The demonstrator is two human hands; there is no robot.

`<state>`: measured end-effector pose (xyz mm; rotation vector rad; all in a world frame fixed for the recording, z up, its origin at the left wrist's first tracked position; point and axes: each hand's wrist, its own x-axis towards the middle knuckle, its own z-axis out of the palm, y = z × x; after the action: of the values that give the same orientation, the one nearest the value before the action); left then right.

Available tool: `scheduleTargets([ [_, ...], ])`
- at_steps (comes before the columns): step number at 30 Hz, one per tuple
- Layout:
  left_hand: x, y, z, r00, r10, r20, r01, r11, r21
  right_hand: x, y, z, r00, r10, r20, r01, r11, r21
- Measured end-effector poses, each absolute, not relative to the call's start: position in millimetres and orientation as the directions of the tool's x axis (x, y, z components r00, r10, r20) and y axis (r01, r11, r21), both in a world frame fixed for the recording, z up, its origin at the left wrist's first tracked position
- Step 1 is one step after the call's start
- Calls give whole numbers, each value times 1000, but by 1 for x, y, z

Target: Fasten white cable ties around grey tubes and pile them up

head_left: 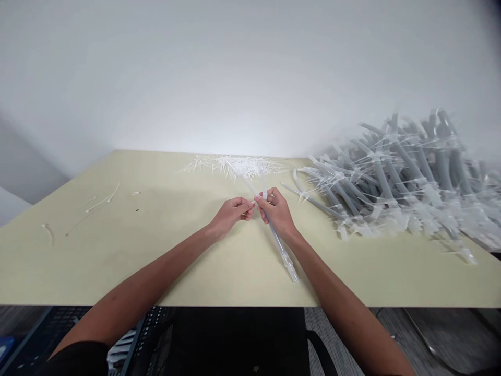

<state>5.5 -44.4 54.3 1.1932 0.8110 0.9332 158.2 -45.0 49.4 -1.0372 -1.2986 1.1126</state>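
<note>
Right hand (276, 211) was closed around a slim pale tube (276, 237), thumb and fingers wrapped on it mid-length; tube sat right in front of the wearer, lower end toward 5 o'clock, upper end toward 11, over the table (176, 271). Left hand (235, 211), just at 9 o'clock of the right, had its fingertips pinched together beside the tube; anything between them was too small to tell. Progress: big heap of grey tubes (405, 156) at 2 to 3 o'clock, thin white ends sticking out all over, looked like the done lot, a judgement only, since the heap was blurred. Loose white ties (246, 166) lay at 12 o'clock, plenty unused. A few stray ties (104, 203) lay at 9 o'clock, apart from that bunch. Held tube seemed mid-work, not yet set down; whether a tie was already fixed on it, couldn't tell
</note>
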Motion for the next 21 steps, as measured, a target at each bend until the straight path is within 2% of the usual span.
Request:
scheduleTargets([
  [7,2,-42,55,394,919,24,-66,2,998,161,-49,53,-17,970,242,51,242,-969],
  [14,0,-47,65,427,903,52,-19,-48,999,165,-48,55,-99,981,168,7,169,-986],
  [21,0,-48,69,394,917,61,95,-106,990,167,-48,53,-75,976,203,16,205,-979],
])
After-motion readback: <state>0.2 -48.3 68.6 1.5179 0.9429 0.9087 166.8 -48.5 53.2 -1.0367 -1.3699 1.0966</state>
